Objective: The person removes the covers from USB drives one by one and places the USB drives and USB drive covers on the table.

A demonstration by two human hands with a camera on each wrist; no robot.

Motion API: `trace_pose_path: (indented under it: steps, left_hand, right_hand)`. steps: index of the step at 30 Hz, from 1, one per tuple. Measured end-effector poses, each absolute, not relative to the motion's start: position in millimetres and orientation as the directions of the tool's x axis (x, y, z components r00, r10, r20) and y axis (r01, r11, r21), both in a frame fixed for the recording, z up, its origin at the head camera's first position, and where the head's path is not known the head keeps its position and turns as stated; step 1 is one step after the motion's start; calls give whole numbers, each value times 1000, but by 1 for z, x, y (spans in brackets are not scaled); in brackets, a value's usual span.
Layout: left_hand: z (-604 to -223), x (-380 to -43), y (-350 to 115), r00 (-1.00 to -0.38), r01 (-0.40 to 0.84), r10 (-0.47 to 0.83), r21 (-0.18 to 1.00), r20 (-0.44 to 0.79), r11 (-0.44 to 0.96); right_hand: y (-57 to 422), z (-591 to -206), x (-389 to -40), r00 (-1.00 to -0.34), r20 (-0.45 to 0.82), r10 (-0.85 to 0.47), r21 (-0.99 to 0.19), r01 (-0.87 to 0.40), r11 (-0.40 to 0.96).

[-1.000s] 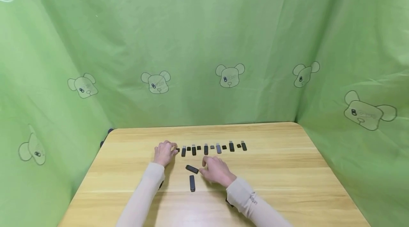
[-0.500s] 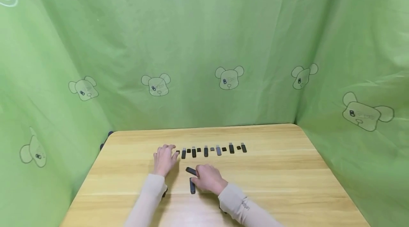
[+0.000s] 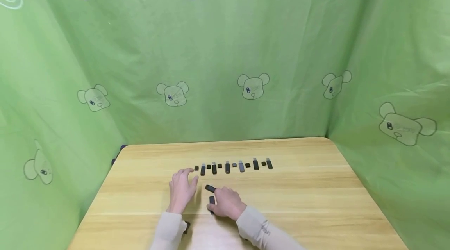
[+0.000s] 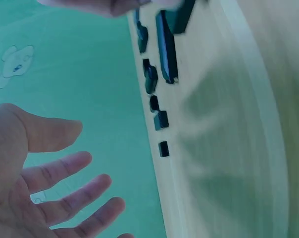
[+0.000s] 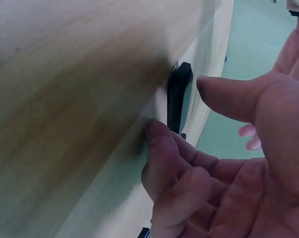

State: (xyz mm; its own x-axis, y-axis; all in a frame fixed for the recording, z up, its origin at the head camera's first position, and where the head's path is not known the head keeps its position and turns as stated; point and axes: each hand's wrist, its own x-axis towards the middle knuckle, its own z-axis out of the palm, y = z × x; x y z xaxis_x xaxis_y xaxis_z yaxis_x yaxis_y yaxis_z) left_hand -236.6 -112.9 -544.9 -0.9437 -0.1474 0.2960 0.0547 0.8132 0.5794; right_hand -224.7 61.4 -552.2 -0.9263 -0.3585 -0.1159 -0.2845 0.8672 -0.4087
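My right hand [image 3: 226, 203] is low over two dark, capped USB sticks in the middle of the table. Its thumb overlaps the nearer USB stick [image 3: 211, 200], while the index finger reaches the end of the farther, slanted USB stick [image 3: 210, 188]. In the right wrist view, thumb and bent fingers stand apart around a dark stick [image 5: 178, 99], a small gap showing beside the thumb. My left hand [image 3: 181, 190], holding nothing, spreads its fingers left of the sticks, with a small black cap [image 3: 196, 168] just beyond its fingertips.
Across the back runs a row of uncapped USB sticks [image 3: 227, 167] with metal plugs pointing away, small square caps [image 3: 247, 165] between them. One stick [image 3: 241, 166] is greyer. Green printed curtains [image 3: 211, 121] surround the wooden table [image 3: 299, 203] on three sides.
My left hand has drawn back from the leftmost cap, leaving it on the table. My right hand has moved left and nearer, over the two capped USB sticks.
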Motion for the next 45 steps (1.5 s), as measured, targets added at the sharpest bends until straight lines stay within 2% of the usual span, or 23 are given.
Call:
trace_pose_path:
  steps: [6,17,24,31,39,45]
  left_hand:
    - [-543,-218,-102,-923,80,-176,616,343,783]
    - [-544,-193,-81,-908,89,-230,698,349,711]
    - [-548,-188,-78,-910,69,-244,703,336,708]
    - [-548,-186,-79,-910,70,-248,711,333,699]
    - [-544,-186,-79,-894,131,-224,706,387,696]
    - [-532,-191,-76,-872,213,-193,705,449,676]
  right_hand:
    - [59,-556,-224,-930,-121,-348,-400,-275,875]
    - [58,-560,-218,-926,-109,-362,-403,-291,868]
    - [59,-557,-216,-929,-94,-359,-380,-299,875]
    - [61,-559,-216,-926,-83,-368,-422,-302,855]
    - [69,-539,-221,-935,24,-355,-512,-316,799]
    - [79,-512,-227,-929,176,-327,-508,-370,778]
